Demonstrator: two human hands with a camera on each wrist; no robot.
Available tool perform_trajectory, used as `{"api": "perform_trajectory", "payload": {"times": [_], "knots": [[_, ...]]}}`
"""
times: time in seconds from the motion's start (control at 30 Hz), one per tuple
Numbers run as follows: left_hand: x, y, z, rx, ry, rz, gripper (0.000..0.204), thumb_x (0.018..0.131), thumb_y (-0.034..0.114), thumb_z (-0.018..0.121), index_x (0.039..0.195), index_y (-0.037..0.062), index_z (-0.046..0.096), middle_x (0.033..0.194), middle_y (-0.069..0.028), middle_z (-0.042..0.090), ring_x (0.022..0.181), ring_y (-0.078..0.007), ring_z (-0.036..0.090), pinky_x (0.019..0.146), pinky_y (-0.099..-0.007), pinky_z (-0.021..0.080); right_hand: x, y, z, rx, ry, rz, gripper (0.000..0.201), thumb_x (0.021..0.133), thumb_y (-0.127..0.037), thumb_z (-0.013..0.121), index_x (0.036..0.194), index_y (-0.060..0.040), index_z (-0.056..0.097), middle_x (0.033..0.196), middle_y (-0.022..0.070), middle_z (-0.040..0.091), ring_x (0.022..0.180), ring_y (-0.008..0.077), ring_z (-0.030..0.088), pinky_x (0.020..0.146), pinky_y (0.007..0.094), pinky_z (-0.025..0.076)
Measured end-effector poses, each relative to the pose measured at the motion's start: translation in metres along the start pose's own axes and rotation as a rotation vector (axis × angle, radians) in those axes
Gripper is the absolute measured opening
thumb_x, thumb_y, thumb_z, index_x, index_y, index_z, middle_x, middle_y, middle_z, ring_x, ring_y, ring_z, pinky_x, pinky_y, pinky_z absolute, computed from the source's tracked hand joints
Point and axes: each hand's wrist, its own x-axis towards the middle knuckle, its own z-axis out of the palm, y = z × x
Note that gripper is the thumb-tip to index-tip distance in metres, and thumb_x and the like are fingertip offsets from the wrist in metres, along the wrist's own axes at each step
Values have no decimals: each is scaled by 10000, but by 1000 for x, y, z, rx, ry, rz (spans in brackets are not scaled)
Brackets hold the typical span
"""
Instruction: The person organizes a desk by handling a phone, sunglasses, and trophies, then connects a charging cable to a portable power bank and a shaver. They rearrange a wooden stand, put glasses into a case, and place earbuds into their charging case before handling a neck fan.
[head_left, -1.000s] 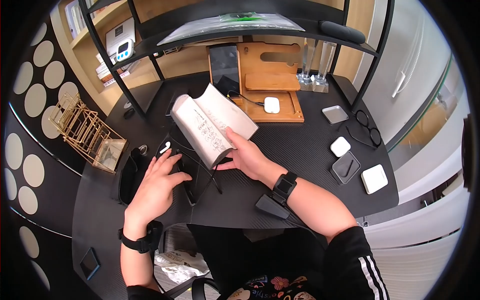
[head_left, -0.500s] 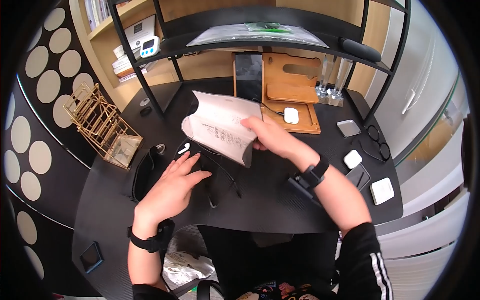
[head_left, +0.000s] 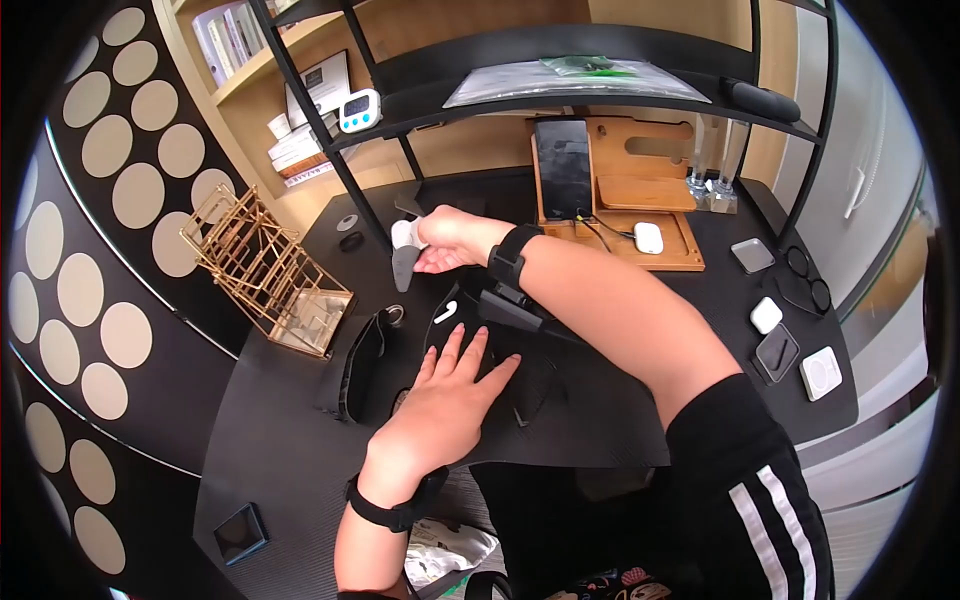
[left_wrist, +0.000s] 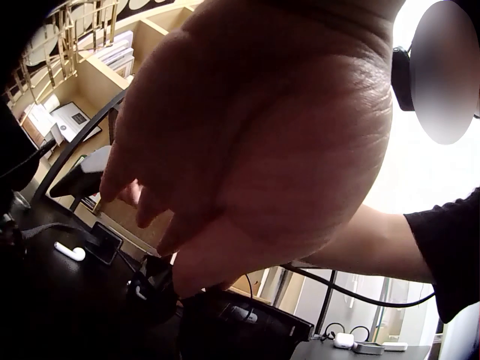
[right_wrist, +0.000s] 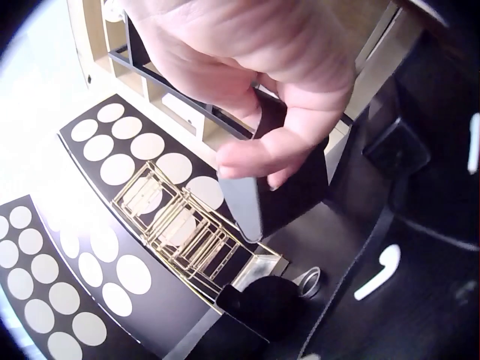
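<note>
My right hand (head_left: 448, 240) grips a dark glasses case (right_wrist: 289, 202) with a pale lining, held up over the far left of the desk. Its fingers curl around the case in the right wrist view, and only part of the lining (head_left: 402, 233) shows in the head view. My left hand (head_left: 435, 405) lies palm down low over the desk, fingers spread and holding nothing. A white earbud (head_left: 446, 312) lies just beyond its fingertips. A thin dark glasses temple (head_left: 521, 413) shows beside the left thumb; the rest blends into the black desk.
A black pouch (head_left: 357, 370) and a gold wire rack (head_left: 262, 270) stand to the left. At the back is a wooden stand (head_left: 650, 225) with a phone (head_left: 565, 168). White cases, small trays and round glasses (head_left: 808, 280) lie on the right. A shelf (head_left: 600, 100) spans above.
My right hand has carried the glasses case left and away from me, turning it so less lining shows. My left hand stays spread low over the desk. The head view has shifted.
</note>
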Motion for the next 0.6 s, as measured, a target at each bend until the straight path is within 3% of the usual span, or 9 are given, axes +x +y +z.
{"api": "perform_trajectory", "payload": {"times": [0.03,0.13,0.3,0.43,0.5,0.53,0.6], "knots": [[-1,0,-1,20,-7,-13,753,734,-77,498,1428,179,356,1495,-214,247,1402,-398,182,1126,-495,212,4,2,6,-1,-4,0,203,901,-68,388,957,57,538,777,205,631,592,256,665,485,309,557],[-3,0,-2,23,-9,-27,739,737,-69,499,1422,175,366,1491,-215,256,1402,-394,188,1124,-498,216,20,4,19,143,113,35,206,890,-4,425,1016,133,513,880,295,639,670,358,688,524,387,602],[-7,-1,-3,20,-27,-19,707,741,-58,508,1406,148,389,1482,-214,273,1398,-387,207,1123,-505,223,29,6,17,86,108,159,279,899,-118,521,1064,107,521,904,300,641,648,347,688,488,360,593],[-8,-1,-3,31,-24,-18,693,745,-54,518,1400,135,395,1472,-222,290,1391,-392,222,1117,-507,243,20,8,19,-236,160,142,323,903,-256,552,1026,36,614,959,219,668,625,285,691,505,320,568],[-8,-1,-3,29,-35,-23,690,746,-52,518,1399,133,396,1469,-223,295,1389,-394,227,1115,-507,249,6,2,22,-754,329,-82,379,902,-318,538,1002,28,655,995,188,674,718,270,700,650,336,565],[-8,0,-3,30,-47,-29,687,748,-51,519,1399,130,396,1466,-225,301,1387,-396,231,1113,-507,254,6,7,24,-1068,506,-289,377,871,-338,559,995,-5,685,973,178,683,859,267,688,783,345,537],[-8,1,-3,22,-51,-31,687,748,-51,520,1399,129,396,1464,-225,303,1386,-397,233,1112,-508,256,7,6,22,-1205,465,-316,349,848,-313,579,1008,-22,688,980,177,682,909,286,672,806,361,529]]}}
